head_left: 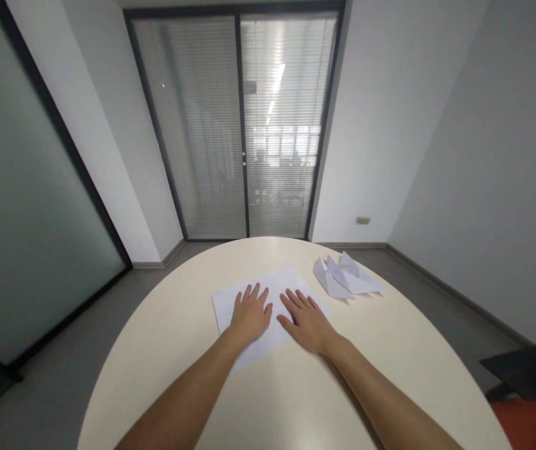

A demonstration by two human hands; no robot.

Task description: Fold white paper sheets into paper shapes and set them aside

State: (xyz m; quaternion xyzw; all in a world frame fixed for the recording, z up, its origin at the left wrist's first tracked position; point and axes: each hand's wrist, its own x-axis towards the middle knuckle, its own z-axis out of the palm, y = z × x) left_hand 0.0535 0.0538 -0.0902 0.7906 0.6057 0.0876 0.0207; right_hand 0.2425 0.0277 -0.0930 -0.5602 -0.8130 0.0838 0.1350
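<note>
A white sheet of paper [275, 284] lies flat and slightly turned on the round table. My left hand [252, 314] rests on its left part, palm down with the fingers spread. On the right part of the sheet lies my right hand [308, 322], also palm down, its fingers apart. The two thumbs point toward each other with a small gap between them. Neither hand grips anything. Both hands and the left wrist cover portions of the sheet.
Folded white paper shapes, like paper planes [350, 275], sit close together at the table's far right. The cream table [165, 350] has a curved edge. A dark chair [530, 369] with something red stands at the lower right. Beyond the table is a glass door [212, 137] with blinds.
</note>
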